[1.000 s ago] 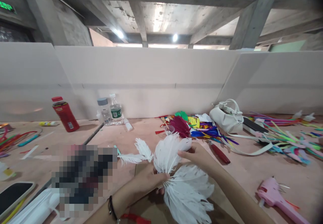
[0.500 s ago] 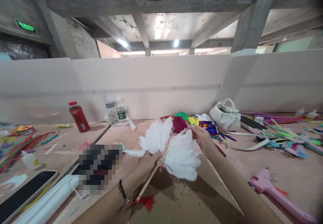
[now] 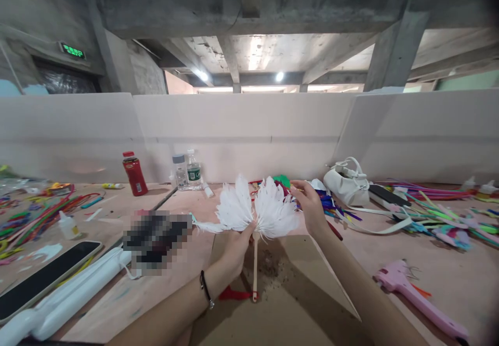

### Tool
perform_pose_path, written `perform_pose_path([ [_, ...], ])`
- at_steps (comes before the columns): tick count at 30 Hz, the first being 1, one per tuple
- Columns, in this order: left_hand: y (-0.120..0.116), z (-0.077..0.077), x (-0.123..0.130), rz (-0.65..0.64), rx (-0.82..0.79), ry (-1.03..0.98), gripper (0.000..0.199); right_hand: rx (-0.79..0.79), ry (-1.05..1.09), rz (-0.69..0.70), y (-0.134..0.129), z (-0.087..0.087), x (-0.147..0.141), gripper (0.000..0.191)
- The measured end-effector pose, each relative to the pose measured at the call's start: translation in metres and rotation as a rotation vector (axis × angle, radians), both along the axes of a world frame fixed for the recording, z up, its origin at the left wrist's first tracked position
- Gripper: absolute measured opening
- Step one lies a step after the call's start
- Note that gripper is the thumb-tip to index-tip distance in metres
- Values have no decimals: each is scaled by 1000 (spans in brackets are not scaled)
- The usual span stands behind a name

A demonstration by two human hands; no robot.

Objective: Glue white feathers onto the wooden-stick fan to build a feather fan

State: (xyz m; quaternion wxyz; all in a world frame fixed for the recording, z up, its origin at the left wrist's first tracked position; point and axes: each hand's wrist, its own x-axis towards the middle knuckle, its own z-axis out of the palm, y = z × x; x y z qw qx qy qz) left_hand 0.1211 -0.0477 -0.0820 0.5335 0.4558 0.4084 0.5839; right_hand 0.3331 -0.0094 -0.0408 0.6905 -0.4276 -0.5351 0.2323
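Note:
My left hand (image 3: 237, 247) pinches a white feather fan (image 3: 276, 212) at the base of its feathers. Two lobes of white feathers spread upward, with a gap between them. The slim wooden handle (image 3: 255, 268) points down toward me and ends in a red tassel (image 3: 235, 293). At the fan's right edge is my right hand (image 3: 312, 208), its fingers extended and slightly curved toward the feathers. Whether its fingertips touch them is unclear. Beneath the fan lies a brown board (image 3: 307, 294) with dark specks on it.
A pink glue gun (image 3: 413, 289) lies to the right, below colourful strips (image 3: 448, 221). A white handbag (image 3: 346, 182) sits at the back. On the left are a phone (image 3: 50, 278), a glue bottle (image 3: 68, 226), a red bottle (image 3: 134, 174) and clear bottles (image 3: 193, 172).
The fan has turned from tilted to nearly upright, its handle swinging to vertical. My left hand stays on its base. My right hand remains by the right edge. The camera view has shifted slightly.

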Motion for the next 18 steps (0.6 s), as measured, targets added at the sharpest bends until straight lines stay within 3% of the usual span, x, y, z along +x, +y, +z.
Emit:
perform_pose_path([
  [5, -8, -5, 2, -40, 112, 10, 22, 131, -309, -74, -13, 9, -11, 32],
  [8, -10, -12, 4, -69, 132, 45, 25, 153, -472, -62, -16, 1, -26, 19],
  [14, -18, -22, 7, -106, 103, 113, 35, -56, -805, -167, -16, -29, -51, 23],
  [18, -20, -22, 7, -156, 128, 174, 33, -180, -798, -143, -15, -34, -50, 23],
])
